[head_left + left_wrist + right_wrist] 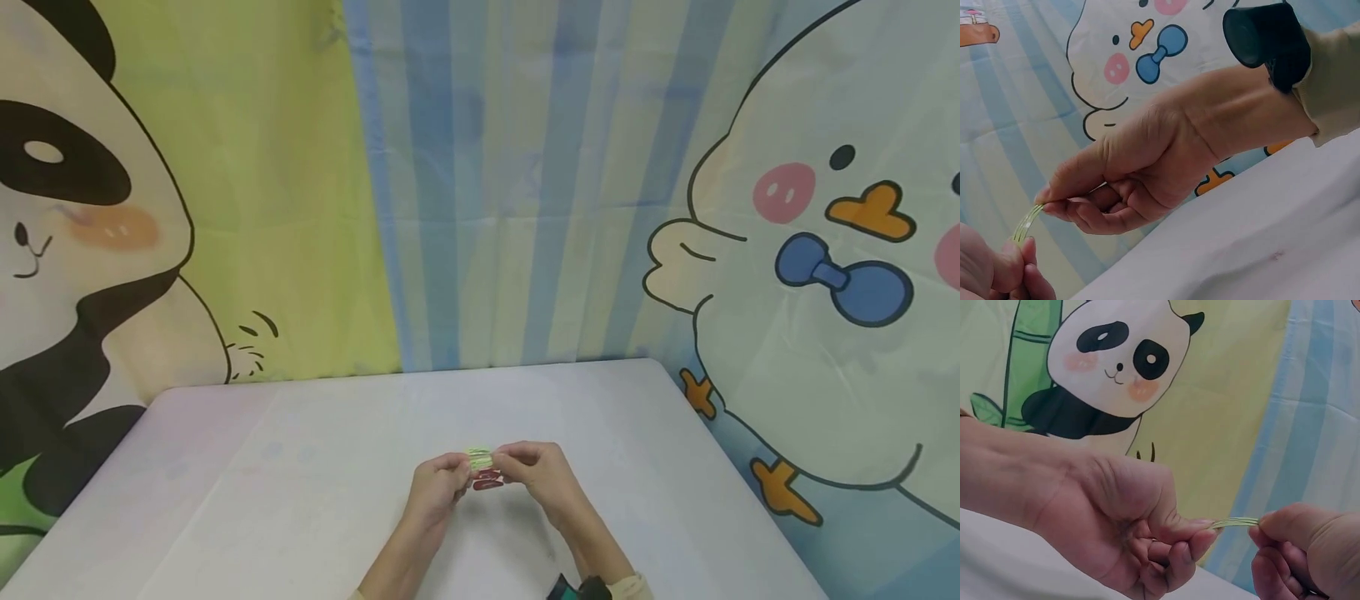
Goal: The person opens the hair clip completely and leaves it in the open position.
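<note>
Between both hands is a small, thin yellow-green striped piece (480,458), stretched from one hand to the other above the white table. My left hand (433,496) pinches one end between thumb and fingers, and my right hand (547,479) pinches the other. Seen from the left wrist, the striped piece (1027,224) bows in a curve; from the right wrist, the striped piece (1235,522) looks like a narrow, slightly arched band. Its exact kind cannot be told. Just below it in the head view show dark red pieces (487,482); whether they lie on the table or hang is unclear.
The white-covered table (300,467) spreads around the hands. Behind it hangs a curtain (487,183) printed with stripes, a panda and a chick. A dark wrist camera (1272,44) sits on the right forearm beside a beige sleeve (1338,81).
</note>
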Tool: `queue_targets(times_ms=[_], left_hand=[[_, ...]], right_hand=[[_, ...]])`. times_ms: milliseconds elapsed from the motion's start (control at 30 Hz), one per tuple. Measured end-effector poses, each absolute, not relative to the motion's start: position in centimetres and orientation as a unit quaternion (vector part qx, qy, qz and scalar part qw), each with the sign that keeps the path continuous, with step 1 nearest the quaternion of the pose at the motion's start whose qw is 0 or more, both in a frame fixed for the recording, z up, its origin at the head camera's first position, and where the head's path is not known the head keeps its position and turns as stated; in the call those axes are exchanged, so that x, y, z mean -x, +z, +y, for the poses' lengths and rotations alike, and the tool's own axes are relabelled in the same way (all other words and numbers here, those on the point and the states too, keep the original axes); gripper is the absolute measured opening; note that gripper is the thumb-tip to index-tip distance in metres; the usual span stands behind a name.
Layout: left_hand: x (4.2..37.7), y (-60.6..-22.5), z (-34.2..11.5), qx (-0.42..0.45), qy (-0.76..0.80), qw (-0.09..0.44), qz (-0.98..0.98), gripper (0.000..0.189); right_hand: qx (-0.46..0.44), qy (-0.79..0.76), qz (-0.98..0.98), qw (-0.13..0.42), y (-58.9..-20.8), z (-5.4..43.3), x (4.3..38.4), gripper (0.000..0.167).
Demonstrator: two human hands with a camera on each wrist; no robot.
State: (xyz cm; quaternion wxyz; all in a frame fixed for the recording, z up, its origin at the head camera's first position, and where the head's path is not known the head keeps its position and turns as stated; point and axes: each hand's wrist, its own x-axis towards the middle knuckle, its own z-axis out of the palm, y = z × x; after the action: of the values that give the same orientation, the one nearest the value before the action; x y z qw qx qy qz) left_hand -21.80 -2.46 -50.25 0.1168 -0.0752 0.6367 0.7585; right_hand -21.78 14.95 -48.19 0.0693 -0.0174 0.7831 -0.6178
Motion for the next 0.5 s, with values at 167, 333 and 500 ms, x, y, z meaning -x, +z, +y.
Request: queue_targets(times_ms=[167,333,500], left_hand=[[21.87,-50.4,-2.27,0.074,0.752,0.091,0.649,0.021],[21.99,-50.71,-2.19,0.031,0.724,0.044,0.688,0.023],[22.22,-51.1,-2.36,-0.059,0.65,-0.059,0.755,0.022]], right_hand=[[0.012,-0.61,0.79,0.059,-48.27,14.93,22.08,0.037],[-0.006,-0.609,0.792,0.045,-48.37,15.2,22.17,0.038],[-0.006,-0.619,0.785,0.032,-48.46,15.62,22.24,0.039]])
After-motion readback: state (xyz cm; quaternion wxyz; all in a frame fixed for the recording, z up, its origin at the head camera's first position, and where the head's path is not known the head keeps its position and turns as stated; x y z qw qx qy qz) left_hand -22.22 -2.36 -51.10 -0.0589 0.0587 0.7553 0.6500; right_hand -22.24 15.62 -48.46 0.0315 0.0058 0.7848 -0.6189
